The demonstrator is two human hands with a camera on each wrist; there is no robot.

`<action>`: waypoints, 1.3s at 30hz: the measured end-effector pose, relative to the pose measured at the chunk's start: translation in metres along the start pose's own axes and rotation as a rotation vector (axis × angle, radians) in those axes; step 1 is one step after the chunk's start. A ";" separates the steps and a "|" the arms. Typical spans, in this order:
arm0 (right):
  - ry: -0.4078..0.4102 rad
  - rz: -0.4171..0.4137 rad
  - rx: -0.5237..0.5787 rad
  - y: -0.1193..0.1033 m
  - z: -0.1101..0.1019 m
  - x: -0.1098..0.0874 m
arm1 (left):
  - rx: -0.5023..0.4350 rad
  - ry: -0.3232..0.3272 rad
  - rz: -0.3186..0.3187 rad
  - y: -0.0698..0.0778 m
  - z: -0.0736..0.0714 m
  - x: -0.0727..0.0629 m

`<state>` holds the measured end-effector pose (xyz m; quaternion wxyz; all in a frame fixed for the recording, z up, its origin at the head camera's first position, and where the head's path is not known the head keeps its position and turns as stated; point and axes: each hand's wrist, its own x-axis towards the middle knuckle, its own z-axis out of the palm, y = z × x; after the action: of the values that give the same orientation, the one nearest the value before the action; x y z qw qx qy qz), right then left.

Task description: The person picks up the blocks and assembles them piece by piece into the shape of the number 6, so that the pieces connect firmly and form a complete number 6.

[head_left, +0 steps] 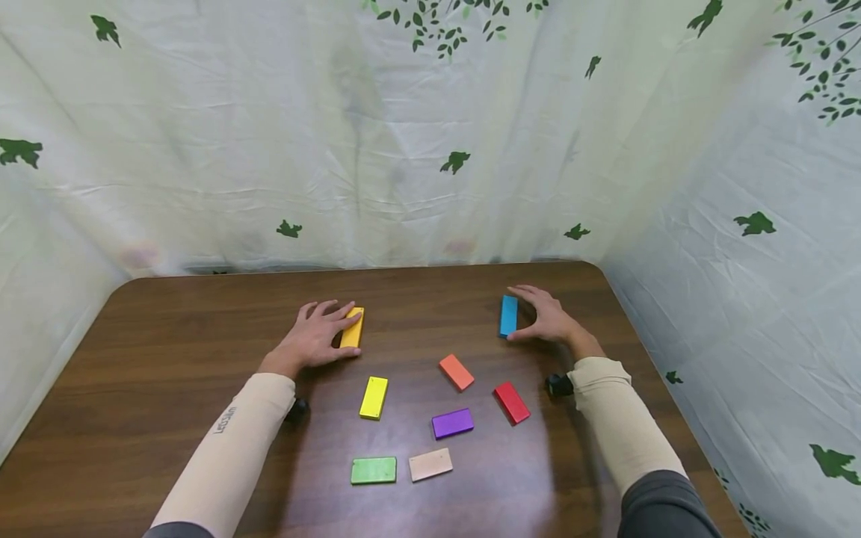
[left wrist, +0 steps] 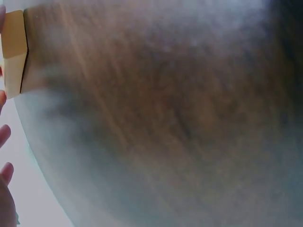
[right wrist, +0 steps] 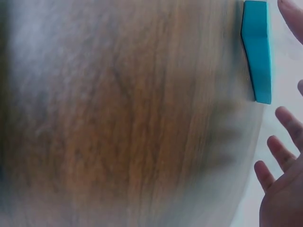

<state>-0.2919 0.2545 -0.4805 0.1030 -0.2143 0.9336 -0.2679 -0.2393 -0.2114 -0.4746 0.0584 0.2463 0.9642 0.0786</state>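
On the left of the wooden table [head_left: 202, 336], my left hand [head_left: 315, 336] is at a golden-yellow block [head_left: 351, 338]. One finger crosses the block's far part and the thumb lies along its near end. In the left wrist view, fingertips meet the edge of that block [left wrist: 14, 52]. Across the table, my right hand [head_left: 548, 317] spans a blue block [head_left: 508, 317], thumb by the near end and fingers by the far end. The right wrist view shows a gap between the blue block [right wrist: 258, 56] and the spread fingers [right wrist: 280, 151].
Between the arms lie several loose blocks: yellow [head_left: 374, 397], orange [head_left: 457, 372], red [head_left: 512, 403], purple [head_left: 453, 424], green [head_left: 374, 471] and beige [head_left: 430, 465]. A white curtain with green leaf prints [head_left: 350, 164] hangs behind the table's far edge and along the sides.
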 end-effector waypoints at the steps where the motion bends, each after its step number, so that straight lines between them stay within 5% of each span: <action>1: -0.003 -0.001 0.003 0.000 0.000 0.001 | 0.002 -0.002 0.004 0.000 -0.001 0.000; 39: -0.050 0.026 -0.014 -0.013 0.000 0.015 | 0.028 0.007 0.068 -0.006 -0.004 -0.006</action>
<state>-0.3004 0.2379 -0.4741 0.1282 -0.2093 0.9353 -0.2548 -0.2372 -0.2199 -0.4711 0.0488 0.2794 0.9565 0.0678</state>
